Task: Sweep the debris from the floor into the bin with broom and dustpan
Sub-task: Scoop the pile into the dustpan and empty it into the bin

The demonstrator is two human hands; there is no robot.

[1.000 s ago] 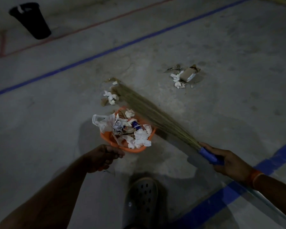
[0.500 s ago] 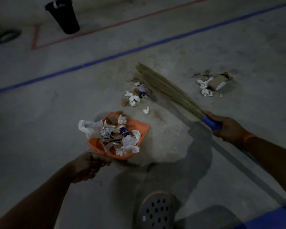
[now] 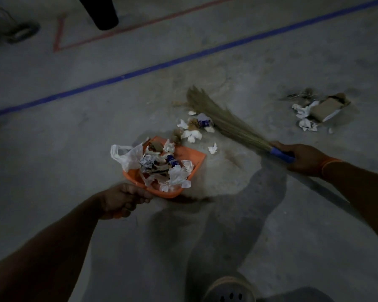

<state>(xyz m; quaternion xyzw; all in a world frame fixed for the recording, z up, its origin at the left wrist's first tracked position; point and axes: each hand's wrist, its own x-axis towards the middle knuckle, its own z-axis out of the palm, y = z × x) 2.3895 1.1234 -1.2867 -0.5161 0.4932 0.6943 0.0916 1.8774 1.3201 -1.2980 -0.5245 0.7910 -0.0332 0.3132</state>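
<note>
Progress: partial | your left hand [image 3: 123, 200] gripped the loaded orange dustpan [image 3: 190, 159] | right hand [image 3: 303, 159] clasped the grass broom [image 3: 223, 120] | loose paper scraps [image 3: 192, 128] and cardboard pile [image 3: 316, 111] remained | black bin [image 3: 100, 13] unemptied into.

orange plastic dustpan [image 3: 192, 156], straw broom [image 3: 223, 120]

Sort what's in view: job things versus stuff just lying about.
Job: broom, orange dustpan, scraps by the broom, far debris pile, black bin.
Lying about: dark object at top left, blue floor line, red floor line.
</note>
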